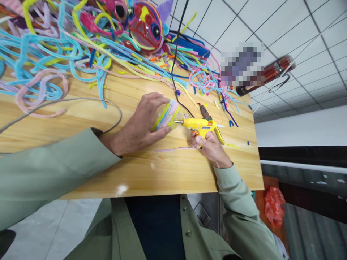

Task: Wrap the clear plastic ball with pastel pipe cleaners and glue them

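My left hand (145,124) is closed around a clear rounded piece (168,115) banded with yellow, blue, pink and white pipe cleaners. In my right hand (210,146) is a yellow hot glue gun (199,125), its metal nozzle pointing left at the edge of the banded piece. Whether the tip touches it I cannot tell. A white glue stick pokes out of the back of the gun. Pliers (205,112) with dark and yellow handles lie just behind the gun, partly covered by it. Below the hands a thin pink-purple pipe cleaner (173,149) rests on the wooden table (135,177).
Tangled pipe cleaners (54,54) in many colours cover the table's far left. A colourful fish-like craft figure (146,27) stands at the back. A black cable (173,68) and a grey cable (81,99) cross the tabletop. A dark red flask (267,74) is at the far right corner.
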Tool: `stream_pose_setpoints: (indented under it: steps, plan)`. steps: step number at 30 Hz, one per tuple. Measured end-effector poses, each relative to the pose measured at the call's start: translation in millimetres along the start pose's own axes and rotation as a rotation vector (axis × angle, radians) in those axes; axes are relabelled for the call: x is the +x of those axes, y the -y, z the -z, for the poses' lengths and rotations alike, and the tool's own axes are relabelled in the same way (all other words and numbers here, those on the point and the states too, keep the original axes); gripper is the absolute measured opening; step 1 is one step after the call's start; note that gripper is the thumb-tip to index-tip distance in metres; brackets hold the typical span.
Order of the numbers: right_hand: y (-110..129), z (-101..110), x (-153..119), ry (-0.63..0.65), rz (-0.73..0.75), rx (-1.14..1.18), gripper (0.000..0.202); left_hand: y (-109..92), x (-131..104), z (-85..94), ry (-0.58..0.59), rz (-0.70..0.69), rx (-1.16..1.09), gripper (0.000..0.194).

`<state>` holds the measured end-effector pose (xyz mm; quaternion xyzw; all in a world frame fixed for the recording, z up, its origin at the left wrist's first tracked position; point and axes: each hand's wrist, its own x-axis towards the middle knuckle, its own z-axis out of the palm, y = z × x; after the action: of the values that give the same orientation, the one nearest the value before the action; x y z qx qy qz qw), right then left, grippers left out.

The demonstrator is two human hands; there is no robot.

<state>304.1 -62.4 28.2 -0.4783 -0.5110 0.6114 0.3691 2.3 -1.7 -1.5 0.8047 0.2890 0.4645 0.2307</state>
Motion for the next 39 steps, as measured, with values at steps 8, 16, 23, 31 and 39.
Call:
stream_pose_setpoints:
  steps: [8, 16, 23, 31, 39]
  plan:
    - [1, -1, 0, 0.000, -0.013, -0.016, 0.050, -1, 1, 0.6, 0.004, 0.032, 0.044, 0.063]
    - [0, 0, -3, -0.019, -0.016, -0.062, 0.051, -2, 1, 1.2, 0.018, 0.038, 0.002, 0.067]
    - [0, 2, -4, -0.023, -0.007, -0.085, 0.049, -1, 2, 1.8, 0.000, -0.024, 0.036, 0.067]
    - [10, 1, -15, -0.139, 0.045, -0.352, 0.047, -5, 2, 0.7, 0.008, 0.048, 0.065, 0.061]
    - [20, -2, -23, -0.151, 0.220, -0.577, 0.031, -5, -1, 0.1, -0.002, 0.020, 0.082, 0.068]
